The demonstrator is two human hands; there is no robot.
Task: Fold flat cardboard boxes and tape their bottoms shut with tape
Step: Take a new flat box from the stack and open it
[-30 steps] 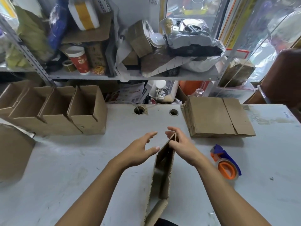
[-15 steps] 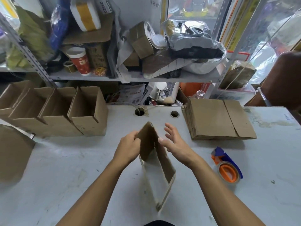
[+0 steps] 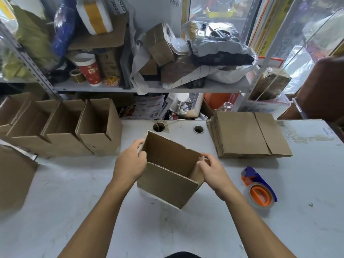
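Cardboard box (image 3: 167, 185) opened square, mid-desk (image 3: 74, 202), open mouth up. Left hand (image 3: 130, 164) grip holds left wall, right hand (image 3: 212, 170) grip pinches right corner, keeping shape for flap folding. Tape roll (image 3: 260, 194) waits near right hand; flat stack (image 3: 247, 135) behind for refills.

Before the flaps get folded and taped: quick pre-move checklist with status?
1. Box opened into a rectangle: ok.
2. Left hand holds the left end wall: ok.
3. Right hand holds the right end corner: ok.
4. Tape dispenser lying on the table right of the box, free to pick up: ok.
5. Flaps on the box's underside folded in: cannot tell, hidden under the box.
6. Stack of flat boxes clear of the working spot: ok.
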